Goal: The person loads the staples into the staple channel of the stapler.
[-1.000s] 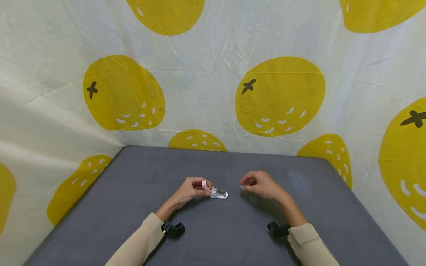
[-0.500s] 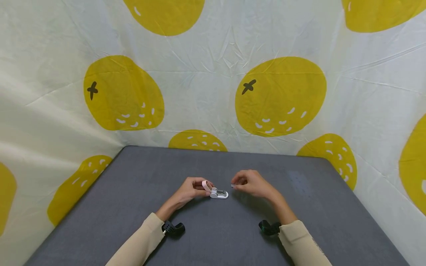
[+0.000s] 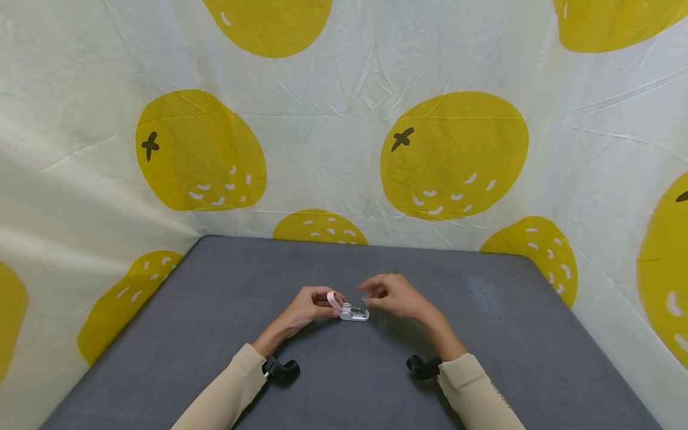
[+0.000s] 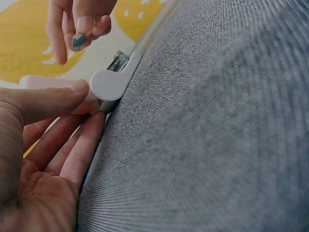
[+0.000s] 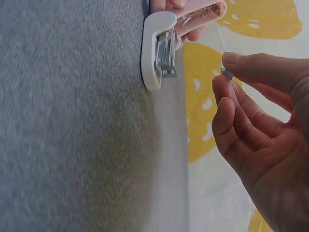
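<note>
A small white-and-pink stapler lies on the table with its pink top arm swung up and its metal staple channel exposed. My left hand holds it at the hinge end, with the thumb on the pink arm in the left wrist view. Between its thumb and fingers, my right hand pinches a short strip of staples. The strip hangs just above the stapler's free end, apart from it. Fingertips cover part of the strip.
The grey cloth-covered table stretches around both hands. Behind it and at the sides hangs a pale curtain with yellow fruit prints. A black wrist camera sits at each wrist.
My right hand has moved left with the staple strip, from well right of the stapler to over its free end. The left hand and the stapler have stayed nearly still.
</note>
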`<state>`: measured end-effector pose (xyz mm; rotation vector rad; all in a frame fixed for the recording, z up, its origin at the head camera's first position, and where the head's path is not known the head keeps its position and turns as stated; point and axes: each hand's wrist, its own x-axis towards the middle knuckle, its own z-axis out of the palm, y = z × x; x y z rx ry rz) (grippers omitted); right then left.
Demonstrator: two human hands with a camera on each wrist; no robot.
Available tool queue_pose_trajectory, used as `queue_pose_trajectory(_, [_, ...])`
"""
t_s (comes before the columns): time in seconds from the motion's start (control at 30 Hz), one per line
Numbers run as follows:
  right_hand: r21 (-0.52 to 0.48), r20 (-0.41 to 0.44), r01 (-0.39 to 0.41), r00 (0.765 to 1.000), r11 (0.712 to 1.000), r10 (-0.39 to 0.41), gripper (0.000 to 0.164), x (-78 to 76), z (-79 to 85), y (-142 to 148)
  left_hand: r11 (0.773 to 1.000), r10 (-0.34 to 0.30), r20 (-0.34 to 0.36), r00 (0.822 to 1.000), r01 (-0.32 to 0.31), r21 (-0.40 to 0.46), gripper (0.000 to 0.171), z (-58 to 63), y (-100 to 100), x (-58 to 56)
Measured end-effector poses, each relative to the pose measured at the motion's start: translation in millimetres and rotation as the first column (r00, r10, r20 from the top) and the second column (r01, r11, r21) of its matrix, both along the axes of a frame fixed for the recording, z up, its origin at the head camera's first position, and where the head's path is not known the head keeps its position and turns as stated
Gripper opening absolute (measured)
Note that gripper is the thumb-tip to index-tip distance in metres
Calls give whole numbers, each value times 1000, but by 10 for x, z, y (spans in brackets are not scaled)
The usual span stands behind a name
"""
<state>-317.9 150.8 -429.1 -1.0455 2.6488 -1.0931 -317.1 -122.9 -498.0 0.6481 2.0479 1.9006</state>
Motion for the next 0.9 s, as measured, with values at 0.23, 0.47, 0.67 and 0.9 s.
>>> queue_pose_trajectory(0.23, [-24, 20, -15, 1000, 1000, 16, 28, 10, -19, -90, 1000, -1, 2, 1000, 1, -12, 34, -3, -3, -4])
queue_pose_trajectory(0.47, [-36, 26, -5, 1000, 999, 6, 25, -9, -38, -167, 1000, 4, -2, 1000, -4, -14, 33, 3, -1, -6])
queue_pose_trajectory(0.67, [-27, 34, 5, 999, 1000, -4, 19, -17, -77, -204, 1000, 3, -11, 1000, -3, -17, 33, 4, 3, -4])
queue_pose_trajectory(0.9, [-15, 35, 14, 999, 1000, -13, 16, -35, -95, -236, 1000, 2, -19, 1000, -2, -20, 34, 31, -18, -14])
